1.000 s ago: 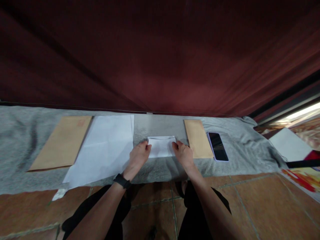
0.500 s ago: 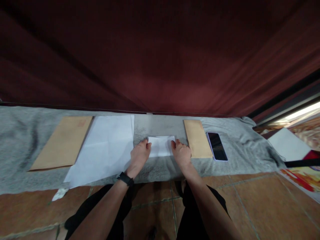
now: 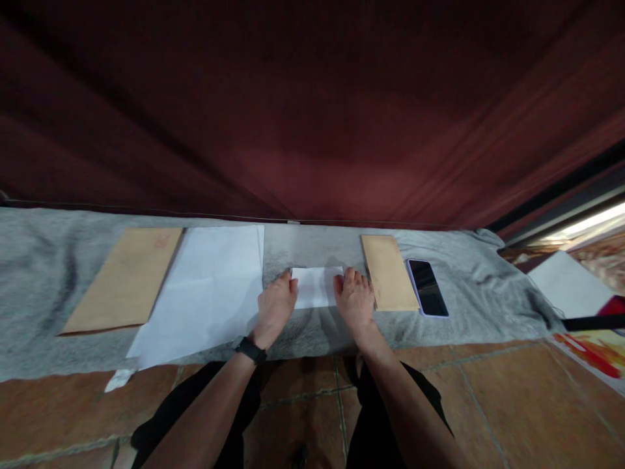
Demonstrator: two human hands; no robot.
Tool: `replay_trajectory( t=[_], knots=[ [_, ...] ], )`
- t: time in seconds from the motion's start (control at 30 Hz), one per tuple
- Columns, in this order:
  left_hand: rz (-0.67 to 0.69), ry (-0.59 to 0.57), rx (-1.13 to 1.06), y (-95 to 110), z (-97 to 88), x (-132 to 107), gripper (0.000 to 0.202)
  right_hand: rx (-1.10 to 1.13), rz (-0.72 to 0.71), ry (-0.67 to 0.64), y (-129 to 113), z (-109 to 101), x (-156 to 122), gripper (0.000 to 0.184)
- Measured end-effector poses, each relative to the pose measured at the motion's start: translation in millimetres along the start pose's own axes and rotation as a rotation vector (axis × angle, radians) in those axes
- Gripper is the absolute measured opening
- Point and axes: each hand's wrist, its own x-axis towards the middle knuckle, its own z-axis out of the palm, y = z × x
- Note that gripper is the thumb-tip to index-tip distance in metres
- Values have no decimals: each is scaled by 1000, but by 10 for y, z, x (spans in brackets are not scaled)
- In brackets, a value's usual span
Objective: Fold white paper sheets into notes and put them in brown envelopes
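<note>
A small folded white paper (image 3: 316, 288) lies flat on the grey cloth, straight in front of me. Its left end is pinched between thumb and curled fingers of my left hand (image 3: 277, 303), which has a black watch on the wrist. At the opposite end my right hand (image 3: 355, 299) grips the paper the same way, thumb on top. Just right of that hand is a brown envelope (image 3: 391, 272). Large white paper sheets (image 3: 209, 286) spread out left of my left hand, partly beside a stack of brown envelopes (image 3: 124, 280).
A phone (image 3: 428, 288) in a pale purple case lies right of the single envelope. Grey cloth (image 3: 493, 293) covers the low surface, backed by a dark red curtain (image 3: 312, 130). Tiled floor (image 3: 303, 417) runs below the front edge, with a white scrap (image 3: 118, 379) at left.
Both hands keep hold of the paper's ends. The right hand's fingers have shifted slightly at the far corner; the whole view has moved a little.
</note>
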Motion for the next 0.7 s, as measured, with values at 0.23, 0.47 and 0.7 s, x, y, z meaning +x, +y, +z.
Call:
replay_trajectory(
  t=[0.23,0.47,0.7],
  knots=[
    [35,26,5,-9,2,-19,36,302,-321,-14,-144,100,-97,42],
    [16,27,26,25,-24,-42,38,280,-452,-60,-220,310,-260,53],
    [29,50,56,52,-32,-57,40,211,-412,-38,-231,345,-296,51]
  ],
)
